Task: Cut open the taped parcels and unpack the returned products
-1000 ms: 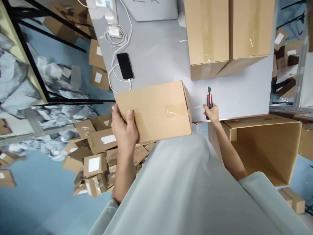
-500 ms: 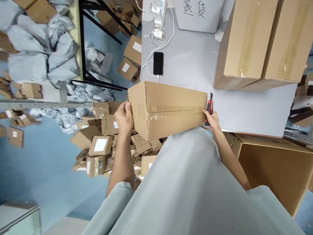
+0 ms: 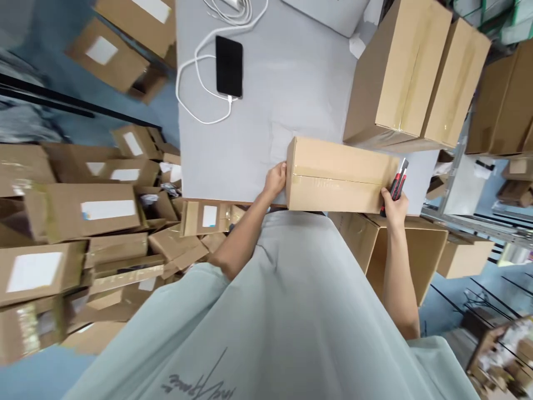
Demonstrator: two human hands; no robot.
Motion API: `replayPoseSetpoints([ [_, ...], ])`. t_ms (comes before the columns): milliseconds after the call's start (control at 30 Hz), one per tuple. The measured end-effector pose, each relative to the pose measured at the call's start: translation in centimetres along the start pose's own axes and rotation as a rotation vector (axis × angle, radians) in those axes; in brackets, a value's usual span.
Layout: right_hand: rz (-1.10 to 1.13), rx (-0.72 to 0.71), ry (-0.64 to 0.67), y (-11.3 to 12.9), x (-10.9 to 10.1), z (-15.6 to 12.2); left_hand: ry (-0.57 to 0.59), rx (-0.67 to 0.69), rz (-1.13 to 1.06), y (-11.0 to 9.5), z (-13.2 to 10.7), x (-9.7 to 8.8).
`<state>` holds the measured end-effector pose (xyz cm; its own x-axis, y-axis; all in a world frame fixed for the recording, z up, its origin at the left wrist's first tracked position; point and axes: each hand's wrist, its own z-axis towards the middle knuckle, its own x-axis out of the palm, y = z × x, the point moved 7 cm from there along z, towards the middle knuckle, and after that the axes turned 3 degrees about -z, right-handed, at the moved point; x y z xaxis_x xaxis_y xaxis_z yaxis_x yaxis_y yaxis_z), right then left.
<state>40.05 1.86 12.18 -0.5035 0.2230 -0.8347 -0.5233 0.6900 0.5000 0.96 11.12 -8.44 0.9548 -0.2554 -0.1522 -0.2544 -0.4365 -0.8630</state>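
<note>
A long, taped cardboard box (image 3: 339, 175) lies across the front of the grey table, close to my body. At its left end, my left hand (image 3: 275, 179) grips the edge. My right hand (image 3: 395, 208) is closed around a red and black utility knife (image 3: 398, 182) while also holding the box's right end. The knife points away from me, and its metal tip shows. The undersides of the fingers at both ends are partly hidden.
A phone (image 3: 229, 66) with a white cable lies on the table (image 3: 258, 139). Two tall cartons (image 3: 410, 78) stand at the back right. An open carton (image 3: 410, 244) is below the front right edge. Discarded boxes (image 3: 108, 208) pile up on the left floor.
The view has swung right. The box has shifted from tilted at the table's left edge to lying more level over the table, with both hands still on it and the knife in my right.
</note>
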Motion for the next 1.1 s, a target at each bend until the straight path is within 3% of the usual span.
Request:
replayPoseSetpoints([
  [67,-0.099,-0.031,-0.005,0.7,-0.2,-0.4,-0.011,-0.001,0.008,0.8,0.2,-0.4],
  [133,-0.215,-0.090,-0.077,1.9,-1.1,-1.1,-0.032,0.033,0.026,0.8,-0.3,-1.9],
  [233,-0.265,-0.203,-0.137,4.7,-2.3,-2.9,-0.095,0.197,0.064,-1.9,-2.7,-5.3],
  [367,-0.336,-0.342,0.200,9.5,-0.2,-5.6,-0.021,0.353,0.074,-7.8,-7.0,-7.9],
  [500,-0.732,-0.740,0.508,15.5,3.9,-9.7,0.167,0.424,0.120,-11.2,-9.1,-7.0],
  [600,-1.010,-0.901,0.630,18.2,6.4,-11.8,0.258,0.443,0.134,-10.9,-8.9,-5.7],
  [767,-1.355,-0.882,0.678,20.3,8.1,-12.5,0.325,0.412,0.143,-9.3,-8.3,-5.1],
  [1100,-1.471,-0.819,0.688,21.3,8.8,-12.9,0.374,0.365,0.123,-9.1,-8.1,-5.0],
])
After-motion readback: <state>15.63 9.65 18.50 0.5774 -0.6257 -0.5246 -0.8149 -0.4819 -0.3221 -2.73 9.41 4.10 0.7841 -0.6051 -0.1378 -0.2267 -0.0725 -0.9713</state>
